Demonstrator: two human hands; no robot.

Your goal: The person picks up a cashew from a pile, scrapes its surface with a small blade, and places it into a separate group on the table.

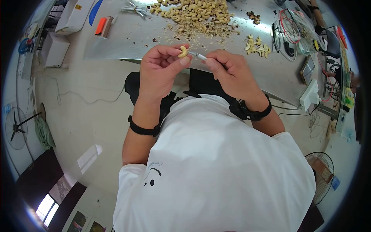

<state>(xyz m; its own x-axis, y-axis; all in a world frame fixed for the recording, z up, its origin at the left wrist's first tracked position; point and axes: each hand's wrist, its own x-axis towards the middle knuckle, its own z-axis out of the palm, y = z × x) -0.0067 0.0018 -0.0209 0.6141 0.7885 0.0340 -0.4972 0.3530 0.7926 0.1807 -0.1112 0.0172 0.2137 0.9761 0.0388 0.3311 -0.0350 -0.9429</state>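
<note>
We observe the left hand [162,69] pinching one cashew [183,52] above the near edge of the metal table [129,36]. The right hand [234,71] grips a slim tool [201,57], its tip beside the cashew; we cannot tell whether they touch. We note a cashew heap [201,13] inward from that edge.

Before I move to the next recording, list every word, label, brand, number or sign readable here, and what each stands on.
No text reads in full.
White shirt: small script, perhaps starting "Con"; the rest is too small to read.
Yellow sticker on the white bin: too small to read.
Slim tool in the right hand: no readable marking.
</note>
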